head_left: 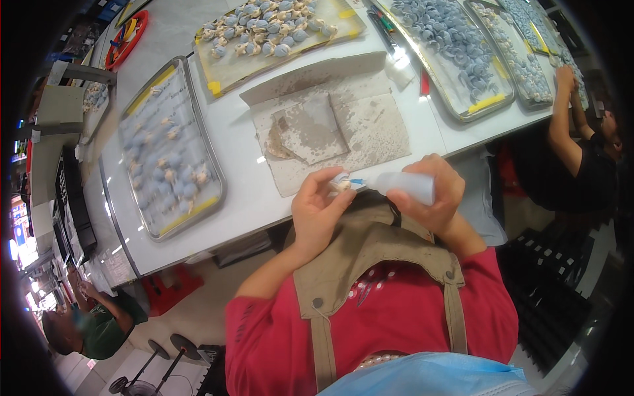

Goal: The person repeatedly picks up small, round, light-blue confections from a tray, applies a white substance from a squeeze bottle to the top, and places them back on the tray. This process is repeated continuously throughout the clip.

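Between the thumb and fingers of my left hand (317, 210) is a small blue-and-cream figurine (341, 181), partly hidden by the fingertips. My right hand (439, 195) is wrapped round a whitish squeeze bottle (408, 187) lying nearly level. Its narrow blue tip (356, 181) points left and reaches the figurine; I cannot tell whether it touches. Both hands are just in front of the table's near edge. Beyond them, a stained cardboard sheet (380, 129) lies on the white table, with a smaller stained piece (310, 129) on top of it.
Trays of similar figurines stand left (218, 171) and at the back (228, 76); a tray of pale blue cup-like parts (456, 49) is at the right. A red round tray (135, 39) sits far left. One person (99, 323) is at lower left, another (561, 158) at right.
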### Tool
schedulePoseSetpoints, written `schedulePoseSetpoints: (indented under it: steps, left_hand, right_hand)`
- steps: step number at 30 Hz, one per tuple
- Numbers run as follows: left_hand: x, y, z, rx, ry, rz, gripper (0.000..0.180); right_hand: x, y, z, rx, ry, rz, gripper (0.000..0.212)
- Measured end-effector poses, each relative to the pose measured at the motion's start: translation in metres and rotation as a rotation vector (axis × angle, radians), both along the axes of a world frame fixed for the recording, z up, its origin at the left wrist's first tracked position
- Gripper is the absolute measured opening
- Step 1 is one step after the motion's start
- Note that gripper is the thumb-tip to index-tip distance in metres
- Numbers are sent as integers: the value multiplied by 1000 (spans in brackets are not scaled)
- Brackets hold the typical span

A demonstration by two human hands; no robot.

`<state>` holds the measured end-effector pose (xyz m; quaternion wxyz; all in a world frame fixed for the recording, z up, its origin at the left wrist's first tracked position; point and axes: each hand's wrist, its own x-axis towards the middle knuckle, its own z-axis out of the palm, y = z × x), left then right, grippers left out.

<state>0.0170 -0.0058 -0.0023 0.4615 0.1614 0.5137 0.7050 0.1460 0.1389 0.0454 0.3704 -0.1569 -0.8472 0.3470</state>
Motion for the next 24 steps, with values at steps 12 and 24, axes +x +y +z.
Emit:
schedulePoseSetpoints:
  steps: [12,24]
  left_hand:
    - [0,0,-2,9,-137,39,35]
    - [-4,-1,-3,6,-205,25,32]
  right_hand:
    - [4,3,-3,-22,6,-39,33]
    - [1,5,-10,-141,5,-34,29]
